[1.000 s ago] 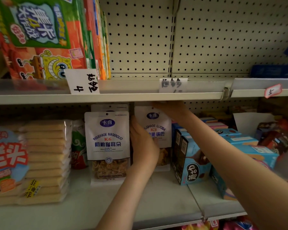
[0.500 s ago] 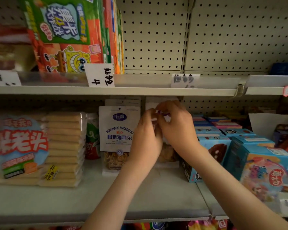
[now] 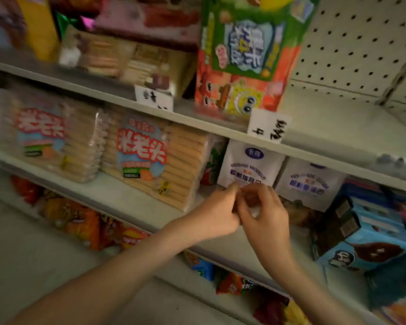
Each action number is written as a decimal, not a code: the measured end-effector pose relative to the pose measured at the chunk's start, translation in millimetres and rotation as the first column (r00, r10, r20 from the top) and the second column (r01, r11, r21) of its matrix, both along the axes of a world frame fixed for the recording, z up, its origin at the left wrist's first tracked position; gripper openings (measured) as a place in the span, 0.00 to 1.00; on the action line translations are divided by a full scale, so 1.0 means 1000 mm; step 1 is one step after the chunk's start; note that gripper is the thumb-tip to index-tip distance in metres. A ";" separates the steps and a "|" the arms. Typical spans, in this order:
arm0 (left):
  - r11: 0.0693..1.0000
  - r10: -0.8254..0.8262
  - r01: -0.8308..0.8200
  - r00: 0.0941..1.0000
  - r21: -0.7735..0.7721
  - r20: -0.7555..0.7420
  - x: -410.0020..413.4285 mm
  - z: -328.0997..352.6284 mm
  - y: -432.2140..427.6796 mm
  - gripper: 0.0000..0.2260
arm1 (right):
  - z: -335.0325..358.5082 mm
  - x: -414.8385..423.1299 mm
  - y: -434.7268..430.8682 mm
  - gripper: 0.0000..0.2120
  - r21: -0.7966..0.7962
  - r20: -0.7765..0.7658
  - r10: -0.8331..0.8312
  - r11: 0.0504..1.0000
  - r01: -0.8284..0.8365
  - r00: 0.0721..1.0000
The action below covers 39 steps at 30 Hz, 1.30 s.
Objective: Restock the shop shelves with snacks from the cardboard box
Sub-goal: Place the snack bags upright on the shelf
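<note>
Two white snack pouches stand side by side on the middle shelf (image 3: 131,195): the left pouch (image 3: 251,165) and the right pouch (image 3: 309,181). My left hand (image 3: 216,214) and my right hand (image 3: 265,216) are together just in front of and below the left pouch. Their curled fingers touch each other. I see nothing held in either hand, and neither touches a pouch. The cardboard box is out of view. The picture is blurred and tilted.
Wafer packs (image 3: 145,158) fill the middle shelf to the left, and blue boxes (image 3: 373,242) stand at the right. A cartoon snack box (image 3: 244,66) and a price tag (image 3: 267,125) sit on the upper shelf. Crisp bags (image 3: 80,221) line the lower shelf.
My hands have left the right pouch and come down and forward, meeting in front of the left pouch. The view has swung left and tilted.
</note>
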<state>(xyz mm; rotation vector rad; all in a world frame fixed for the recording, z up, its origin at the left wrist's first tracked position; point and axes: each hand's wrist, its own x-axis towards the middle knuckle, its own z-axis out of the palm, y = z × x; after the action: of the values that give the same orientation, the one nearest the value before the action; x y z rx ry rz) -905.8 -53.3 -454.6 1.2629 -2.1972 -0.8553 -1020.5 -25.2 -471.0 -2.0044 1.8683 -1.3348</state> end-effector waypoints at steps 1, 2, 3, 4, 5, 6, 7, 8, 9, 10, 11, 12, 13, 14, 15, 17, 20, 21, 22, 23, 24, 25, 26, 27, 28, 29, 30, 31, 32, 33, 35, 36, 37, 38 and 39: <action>1.000 -0.015 0.015 1.000 0.021 -0.004 0.004 0.000 -0.001 0.10 | 0.002 0.005 0.001 0.07 0.048 0.005 0.020 0.999 -0.020 1.000; 0.998 -0.012 0.013 1.000 0.054 -0.020 0.012 0.002 -0.001 0.11 | 0.006 0.012 0.000 0.08 0.100 0.000 0.044 0.994 -0.044 0.999; 0.994 -0.003 0.006 0.999 0.106 -0.032 0.018 0.004 0.000 0.14 | 0.008 0.018 0.001 0.09 0.142 -0.010 0.056 0.988 -0.054 0.998; 0.986 0.000 0.002 1.000 0.168 -0.015 0.025 0.008 0.003 0.16 | 0.010 0.025 0.003 0.09 0.178 -0.014 0.062 0.982 -0.058 0.998; 0.974 -0.011 0.007 1.000 0.225 0.015 0.031 0.009 0.005 0.16 | 0.011 0.031 0.006 0.09 0.209 -0.012 0.067 0.976 -0.063 0.998; 0.963 -0.018 0.005 0.999 0.268 0.046 0.040 0.012 0.007 0.14 | 0.013 0.039 0.008 0.09 0.258 -0.003 0.088 0.962 -0.084 0.996; 0.946 -0.007 -0.016 0.998 0.323 0.069 0.051 0.014 0.011 0.12 | 0.016 0.049 0.010 0.09 0.319 0.013 0.126 0.940 -0.124 0.992; 0.925 0.016 -0.051 0.995 0.377 0.094 0.062 0.017 0.017 0.10 | 0.020 0.059 0.013 0.08 0.381 0.029 0.161 0.911 -0.160 0.987; 0.905 0.038 -0.087 0.991 0.417 0.124 0.072 0.018 0.022 0.10 | 0.021 0.068 0.016 0.08 0.417 0.044 0.194 0.888 -0.195 0.980; 0.888 0.066 -0.130 0.986 0.441 0.156 0.086 0.024 0.028 0.11 | 0.027 0.080 0.018 0.07 0.463 0.065 0.227 0.856 -0.230 0.972; 0.876 0.079 -0.152 0.981 0.458 0.175 0.092 0.024 0.031 0.12 | 0.029 0.087 0.018 0.08 0.504 0.078 0.243 0.827 -0.249 0.967; 0.866 0.106 -0.185 0.976 0.464 0.190 0.101 0.028 0.036 0.13 | 0.033 0.096 0.017 0.08 0.555 0.087 0.255 0.790 -0.260 0.963; 0.854 0.133 -0.215 0.970 0.474 0.202 0.108 0.033 0.040 0.13 | 0.035 0.105 0.014 0.09 0.594 0.087 0.267 0.760 -0.265 0.960; 0.846 0.167 -0.251 0.963 0.471 0.213 0.117 0.039 0.044 0.13 | 0.040 0.116 0.013 0.09 0.632 0.096 0.279 0.724 -0.275 0.955; 0.835 0.196 -0.277 0.957 0.475 0.213 0.121 0.042 0.045 0.12 | 0.043 0.122 0.011 0.10 0.645 0.099 0.296 0.708 -0.288 0.950; 0.808 0.272 -0.344 0.938 0.479 0.214 0.138 0.043 0.052 0.12 | 0.048 0.138 0.007 0.10 0.668 0.106 0.342 0.671 -0.321 0.934; 0.766 0.362 -0.415 0.910 0.492 0.203 0.164 0.033 0.069 0.10 | 0.047 0.156 0.001 0.12 0.706 0.127 0.390 0.611 -0.359 0.912; 0.751 0.394 -0.445 0.895 0.488 0.209 0.174 0.027 0.075 0.09 | 0.044 0.163 0.000 0.13 0.715 0.147 0.398 0.590 -0.375 0.906; 0.734 0.420 -0.476 0.879 0.484 0.227 0.182 0.023 0.081 0.10 | 0.041 0.169 -0.001 0.13 0.722 0.167 0.395 0.575 -0.385 0.903; 0.717 0.446 -0.501 0.864 0.485 0.233 0.189 0.020 0.084 0.10 | 0.038 0.174 -0.002 0.12 0.730 0.188 0.388 0.559 -0.393 0.902; 0.697 0.469 -0.527 0.848 0.486 0.247 0.196 0.015 0.089 0.11 | 0.032 0.181 -0.001 0.11 0.742 0.212 0.376 0.538 -0.399 0.902; 0.686 0.488 -0.544 0.837 0.483 0.249 0.202 0.011 0.090 0.11 | 0.028 0.186 -0.002 0.09 0.751 0.229 0.362 0.525 -0.400 0.904; 0.665 0.505 -0.564 0.822 0.490 0.263 0.208 0.005 0.093 0.10 | 0.022 0.194 -0.001 0.07 0.762 0.244 0.359 0.504 -0.407 0.901; 0.641 0.517 -0.582 0.809 0.501 0.278 0.215 -0.002 0.096 0.10 | 0.015 0.201 0.001 0.07 0.775 0.248 0.365 0.481 -0.409 0.898; 0.617 0.529 -0.597 0.797 0.514 0.291 0.221 -0.007 0.096 0.10 | 0.011 0.209 0.001 0.07 0.782 0.244 0.385 0.465 -0.415 0.890; 0.599 0.540 -0.610 0.786 0.520 0.300 0.227 -0.013 0.097 0.10 | 0.007 0.216 0.003 0.08 0.788 0.237 0.406 0.451 -0.419 0.883; 0.577 0.559 -0.629 0.769 0.521 0.309 0.233 -0.015 0.097 0.10 | 0.005 0.223 0.003 0.09 0.795 0.234 0.419 0.438 -0.421 0.877; 0.552 0.578 -0.647 0.752 0.526 0.317 0.239 -0.016 0.098 0.10 | 0.005 0.230 0.007 0.10 0.802 0.238 0.435 0.416 -0.428 0.869; 0.532 0.585 -0.661 0.739 0.529 0.334 0.244 -0.015 0.097 0.10 | 0.007 0.238 0.009 0.10 0.811 0.247 0.444 0.392 -0.434 0.862; 0.517 0.591 -0.668 0.731 0.535 0.341 0.248 -0.013 0.098 0.10 | 0.011 0.246 0.012 0.11 0.823 0.247 0.455 0.368 -0.433 0.856; 0.498 0.597 -0.670 0.725 0.550 0.343 0.253 -0.005 0.100 0.10 | 0.018 0.261 0.018 0.10 0.843 0.217 0.486 0.344 -0.413 0.847; 0.483 0.602 -0.674 0.719 0.558 0.348 0.257 0.001 0.102 0.11 | 0.023 0.269 0.021 0.09 0.851 0.197 0.506 0.338 -0.403 0.840; 0.474 0.605 -0.676 0.716 0.565 0.349 0.261 0.007 0.105 0.11 | 0.030 0.276 0.023 0.09 0.857 0.185 0.521 0.330 -0.396 0.833; 0.461 0.611 -0.680 0.709 0.570 0.352 0.267 0.015 0.110 0.11 | 0.036 0.285 0.026 0.09 0.860 0.185 0.538 0.317 -0.400 0.822; 0.449 0.615 -0.685 0.703 0.574 0.357 0.273 0.020 0.114 0.11 | 0.042 0.292 0.027 0.09 0.863 0.195 0.545 0.299 -0.407 0.815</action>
<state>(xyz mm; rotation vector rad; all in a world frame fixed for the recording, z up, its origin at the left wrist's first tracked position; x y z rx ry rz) -632.8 61.1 -434.4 2.3318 -1.1826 -1.2945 -728.8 2.1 -428.8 -1.7570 1.2898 0.0510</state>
